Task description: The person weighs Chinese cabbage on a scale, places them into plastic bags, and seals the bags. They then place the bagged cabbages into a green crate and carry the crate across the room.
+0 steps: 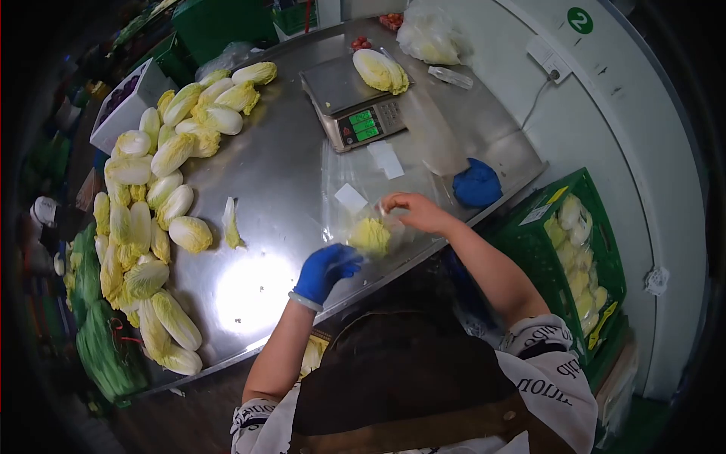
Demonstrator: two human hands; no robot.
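A yellow-green cabbage lies in a clear plastic bag near the table's front edge, between my hands. My left hand, in a blue glove, has its fingers closed at the bag's lower left side. My bare right hand pinches the bag at its upper right. White labels lie just beyond the bag. Further back stands a digital scale with lit green displays, and a cabbage rests on its plate.
Many loose cabbages pile along the table's left side. A small leaf piece lies beside them. A blue bundle sits at the right edge. Right of the table, a green crate holds bagged cabbages. Clear plastic bags lie at the back.
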